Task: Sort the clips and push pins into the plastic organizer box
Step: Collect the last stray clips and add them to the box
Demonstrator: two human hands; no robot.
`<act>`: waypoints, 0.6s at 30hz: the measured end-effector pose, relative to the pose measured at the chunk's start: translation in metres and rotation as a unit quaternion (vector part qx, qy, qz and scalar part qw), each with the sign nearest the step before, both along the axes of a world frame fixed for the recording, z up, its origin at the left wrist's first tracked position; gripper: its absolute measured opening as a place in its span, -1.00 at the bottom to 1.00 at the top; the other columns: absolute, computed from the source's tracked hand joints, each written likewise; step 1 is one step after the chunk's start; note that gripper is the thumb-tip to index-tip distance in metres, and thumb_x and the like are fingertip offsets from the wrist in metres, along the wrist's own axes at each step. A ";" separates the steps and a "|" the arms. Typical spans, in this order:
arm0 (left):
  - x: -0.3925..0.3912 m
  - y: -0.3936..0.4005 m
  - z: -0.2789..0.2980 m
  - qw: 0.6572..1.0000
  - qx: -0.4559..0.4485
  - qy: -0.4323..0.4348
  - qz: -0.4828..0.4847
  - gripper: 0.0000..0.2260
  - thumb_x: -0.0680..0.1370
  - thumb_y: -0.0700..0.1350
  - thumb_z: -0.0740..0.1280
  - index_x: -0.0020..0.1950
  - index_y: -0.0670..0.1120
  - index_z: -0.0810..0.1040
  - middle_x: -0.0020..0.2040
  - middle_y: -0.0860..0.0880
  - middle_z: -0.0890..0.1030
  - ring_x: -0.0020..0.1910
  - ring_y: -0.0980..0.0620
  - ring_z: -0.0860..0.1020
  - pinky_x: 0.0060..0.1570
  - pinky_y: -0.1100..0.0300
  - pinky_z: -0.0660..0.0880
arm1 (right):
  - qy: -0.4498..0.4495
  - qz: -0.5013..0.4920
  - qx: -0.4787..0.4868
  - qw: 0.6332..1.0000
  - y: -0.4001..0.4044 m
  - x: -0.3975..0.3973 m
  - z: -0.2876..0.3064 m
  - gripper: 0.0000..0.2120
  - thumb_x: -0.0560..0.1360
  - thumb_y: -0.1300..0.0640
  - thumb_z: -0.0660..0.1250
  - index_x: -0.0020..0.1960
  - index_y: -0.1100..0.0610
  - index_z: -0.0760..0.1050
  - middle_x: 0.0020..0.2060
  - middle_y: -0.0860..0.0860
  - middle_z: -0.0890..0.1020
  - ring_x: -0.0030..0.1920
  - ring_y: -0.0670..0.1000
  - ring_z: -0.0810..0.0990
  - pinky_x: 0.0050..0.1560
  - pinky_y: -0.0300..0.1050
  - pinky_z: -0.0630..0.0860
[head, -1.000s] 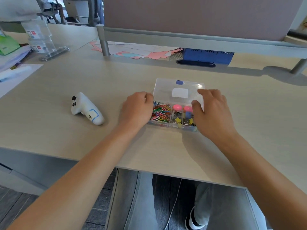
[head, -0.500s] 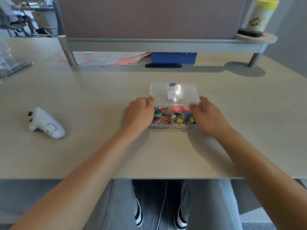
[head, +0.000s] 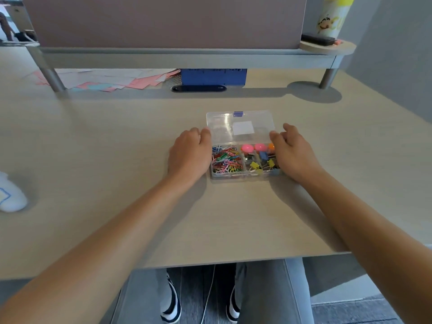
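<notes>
clear plastic is catching the light: the organizer box [head: 243, 146] is sitting on the desk [head: 117, 148] straight ahead, its long axis running left to right, its lid [head: 240, 126] lying open and flat on the far side. paper clips [head: 225, 161] are filling the left compartment, binder clips [head: 261, 163] the near right ones, and round pink push pins [head: 253, 148] are lying in the back row.

the left hand [head: 190, 155] is resting against the box's left end with fingers curled loosely; whether it is really gripping the wall i cannot tell. the right hand [head: 293, 152] is sitting at the right end, fingers bent toward the hinge corner, seemingly touching rather than clamping.

everything looks sorted, so closing is probably coming next. that move is turning on the lid lying beyond both hands, away from the person, hinged along the box's long axis; both hands are sitting equally near, one at each end.
</notes>
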State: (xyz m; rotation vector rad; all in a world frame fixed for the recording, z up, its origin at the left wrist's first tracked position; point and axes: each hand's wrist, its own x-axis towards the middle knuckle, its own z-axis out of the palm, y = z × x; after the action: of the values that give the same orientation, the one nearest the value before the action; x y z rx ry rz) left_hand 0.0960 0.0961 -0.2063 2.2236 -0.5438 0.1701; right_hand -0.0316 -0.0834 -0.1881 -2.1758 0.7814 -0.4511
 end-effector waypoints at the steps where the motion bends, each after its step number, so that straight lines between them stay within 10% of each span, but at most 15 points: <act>1: 0.001 -0.003 0.000 1.000 -0.008 0.015 -0.003 -0.59 0.65 0.10 0.01 -0.15 -0.12 0.49 -0.12 -0.10 0.59 -0.08 -0.18 0.54 0.01 -0.11 0.50 | -0.003 0.001 0.004 1.000 -0.001 0.004 0.000 -0.43 0.69 -0.08 0.06 0.61 0.16 0.09 0.39 0.10 0.49 0.36 0.11 0.45 0.15 -0.13 0.29; 10: -0.021 -0.026 0.002 0.989 -0.101 0.102 0.031 -0.37 0.59 0.32 -0.17 0.52 0.05 0.30 0.43 0.01 0.48 0.40 -0.09 0.43 0.41 -0.15 0.30 | -0.163 -0.049 0.064 0.983 -0.005 0.014 -0.004 -0.47 0.66 -0.17 0.07 0.54 0.08 0.27 0.07 -0.07 0.59 0.06 -0.14 0.56 0.19 -0.11 0.41; 18: -0.030 -0.008 0.010 0.943 -0.267 0.200 0.010 -0.27 0.55 0.40 -0.20 -0.05 0.10 0.72 -0.02 0.04 0.71 0.02 0.01 0.65 0.19 -0.08 0.52 | -0.211 -0.055 0.114 0.969 -0.007 0.002 -0.001 -0.35 0.63 -0.32 -0.03 -0.08 0.09 0.67 -0.09 -0.01 0.69 -0.01 -0.09 0.62 0.00 -0.10 0.47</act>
State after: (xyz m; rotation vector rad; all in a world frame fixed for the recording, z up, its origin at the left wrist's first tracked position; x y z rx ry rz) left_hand 0.0663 0.0883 -0.1963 1.6685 -0.2127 -0.1162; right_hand -0.0294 -0.0900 -0.1893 -1.7454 0.6781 -0.8083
